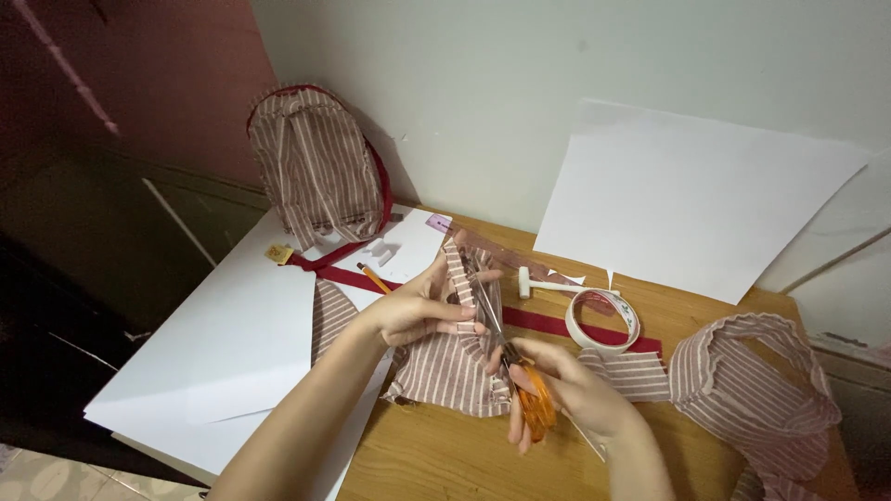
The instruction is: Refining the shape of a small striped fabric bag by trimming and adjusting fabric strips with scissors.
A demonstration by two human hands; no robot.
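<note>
White card sheet (232, 343) overhanging counter (445, 459) at left, striped fabric backpack (316, 162) propped against wall. Left hand (418, 306) pinching ruffled striped fabric piece (445, 366), apparently to keep its edge taut for the blades. Right hand (566, 385) closed through orange-handled scissors (520, 380), blades lying on the fabric between both hands. Tape roll (605, 320) and striped fabric loop (756, 380) further right
</note>
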